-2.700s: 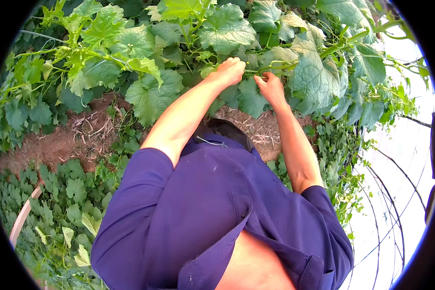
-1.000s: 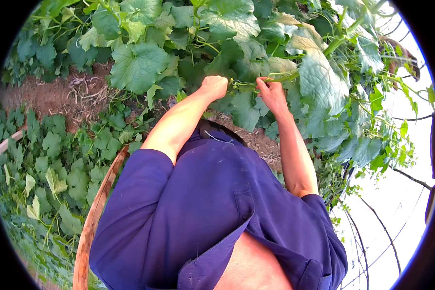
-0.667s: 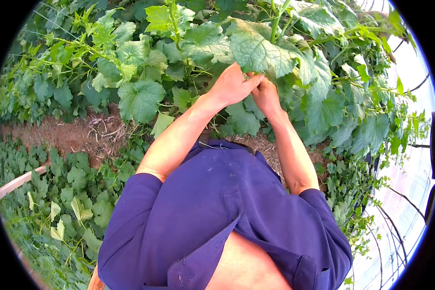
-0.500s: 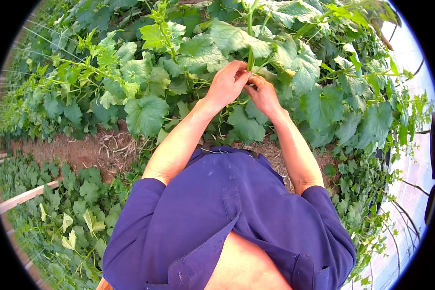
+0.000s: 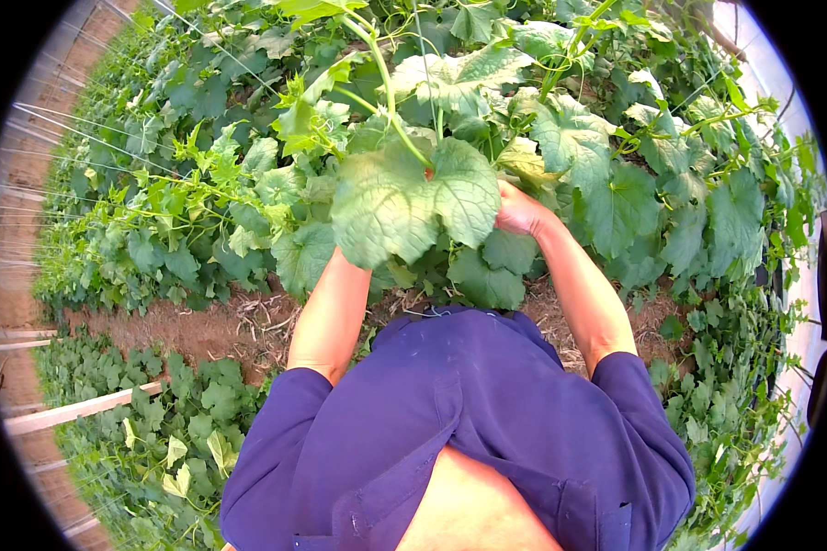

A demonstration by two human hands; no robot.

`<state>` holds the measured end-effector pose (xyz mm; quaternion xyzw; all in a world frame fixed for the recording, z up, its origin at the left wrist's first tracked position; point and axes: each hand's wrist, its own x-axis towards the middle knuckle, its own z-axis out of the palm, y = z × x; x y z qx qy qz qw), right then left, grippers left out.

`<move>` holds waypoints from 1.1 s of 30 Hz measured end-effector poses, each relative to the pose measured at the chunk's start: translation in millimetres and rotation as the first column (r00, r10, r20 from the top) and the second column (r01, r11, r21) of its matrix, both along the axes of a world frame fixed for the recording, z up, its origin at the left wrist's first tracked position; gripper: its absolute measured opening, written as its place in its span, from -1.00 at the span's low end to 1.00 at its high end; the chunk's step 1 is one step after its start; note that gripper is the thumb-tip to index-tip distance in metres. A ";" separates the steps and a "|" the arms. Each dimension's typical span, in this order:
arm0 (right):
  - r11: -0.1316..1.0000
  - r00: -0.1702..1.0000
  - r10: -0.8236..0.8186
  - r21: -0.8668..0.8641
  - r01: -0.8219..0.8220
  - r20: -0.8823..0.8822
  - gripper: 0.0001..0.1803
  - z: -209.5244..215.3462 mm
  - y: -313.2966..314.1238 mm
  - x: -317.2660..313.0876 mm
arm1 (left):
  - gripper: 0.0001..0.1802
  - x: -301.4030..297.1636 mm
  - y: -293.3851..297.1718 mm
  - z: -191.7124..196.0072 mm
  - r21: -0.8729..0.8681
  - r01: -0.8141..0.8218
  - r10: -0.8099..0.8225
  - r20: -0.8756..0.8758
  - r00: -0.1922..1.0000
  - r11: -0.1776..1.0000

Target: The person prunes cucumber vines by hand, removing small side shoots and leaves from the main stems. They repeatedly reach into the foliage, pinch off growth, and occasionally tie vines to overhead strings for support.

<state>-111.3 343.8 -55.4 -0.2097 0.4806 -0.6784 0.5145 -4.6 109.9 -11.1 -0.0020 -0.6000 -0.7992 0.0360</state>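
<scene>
A broad green leaf [image 5: 386,207] hangs in front of my hands, on a climbing vine stem [image 5: 383,78] that curves up and to the left. Behind that leaf my left hand is hidden; only my left forearm [image 5: 333,308] shows below it, and a small reddish patch shows at the notch of the leaf. My right hand [image 5: 519,211] is at the leaf's right edge, its back and thumb side partly seen and its fingers covered. What either hand holds cannot be made out. A thin upright string [image 5: 424,64] runs above the leaf beside the stem.
Dense leafy vines [image 5: 625,207] fill the row ahead. A strip of brown soil with dry straw [image 5: 193,331] lies between rows. A pale wooden bar [image 5: 83,409] and several taut strings [image 5: 92,138] are at the left; whitish plastic sheeting [image 5: 772,73] is at the right.
The vine's top has bent left, and a large leaf now covers my hands, which were together pinching at the stem. My right hand sits slightly lower. The view has shifted a little.
</scene>
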 end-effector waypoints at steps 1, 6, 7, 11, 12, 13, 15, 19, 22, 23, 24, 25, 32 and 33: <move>1.000 0.998 -0.010 0.000 0.010 -0.064 -0.61 1.6 0.3 5.4 | -0.66 5.0 2.1 9.5 0.143 -0.014 0.017 -0.018 1.000 0.990; 0.970 0.907 -0.244 -0.113 0.218 -0.343 -0.54 32.9 -3.7 34.9 | -0.63 10.2 10.8 50.5 0.494 -0.045 0.138 -0.154 0.978 0.869; 0.970 0.887 -0.244 -0.108 0.219 -0.392 -0.55 21.3 -3.6 34.1 | -0.62 11.0 9.4 56.5 0.494 -0.062 0.167 -0.172 0.971 0.867; 0.959 0.691 -0.246 -0.069 0.274 -0.680 -0.56 21.1 -8.9 43.0 | -0.57 15.7 -14.9 77.8 0.214 -0.273 0.320 -0.235 0.918 0.938; 0.957 0.623 -0.225 -0.051 0.285 -0.749 -0.55 19.1 -12.6 43.2 | -0.55 17.7 -27.0 83.9 0.107 -0.346 0.362 -0.263 0.894 0.932; 0.955 0.642 -0.216 -0.022 0.297 -0.736 -0.57 32.1 -14.7 47.9 | -0.66 24.3 -34.9 94.9 -0.122 -0.540 0.531 -0.100 0.841 0.833; 0.954 0.615 -0.152 0.047 0.295 -0.774 -0.59 3.6 -5.2 33.7 | -0.80 47.9 -39.8 142.7 -0.877 -0.248 0.331 -0.109 0.937 0.411; 0.955 0.547 -0.165 0.005 0.296 -0.820 -0.61 18.8 -13.9 42.2 | -0.79 64.3 19.1 198.3 -0.611 -0.503 0.278 -0.429 0.860 0.611; 0.932 0.531 -0.214 -0.008 0.363 -0.820 -0.84 -0.6 -20.2 45.2 | -0.73 10.9 16.2 186.6 -0.735 -0.674 0.052 -0.672 0.739 0.069; 0.935 0.546 -0.220 -0.015 0.355 -0.808 -0.87 -13.8 -15.9 46.6 | -0.83 -6.4 4.7 181.9 -0.654 -0.743 -0.064 -0.743 0.666 -0.139; 0.947 0.566 -0.235 -0.054 0.317 -0.790 -0.89 -32.3 -18.0 41.8 | -0.86 -20.2 4.3 178.2 -0.784 -0.616 0.030 -0.619 0.785 -0.071; 0.945 0.686 -0.207 0.040 0.326 -0.698 -0.91 -23.5 -10.8 45.9 | -0.76 -40.0 14.3 170.1 -0.864 -0.495 0.310 -0.448 0.838 0.089; 0.935 0.701 -0.235 0.040 0.352 -0.674 -0.85 -3.2 -1.0 53.3 | -0.73 -80.9 24.5 165.1 -0.901 -0.349 0.184 -0.309 0.933 0.256; 0.931 0.683 -0.277 -0.012 0.365 -0.675 -0.86 -1.8 -3.7 56.4 | -0.75 -83.5 24.3 165.2 -0.866 -0.426 0.204 -0.382 0.901 0.261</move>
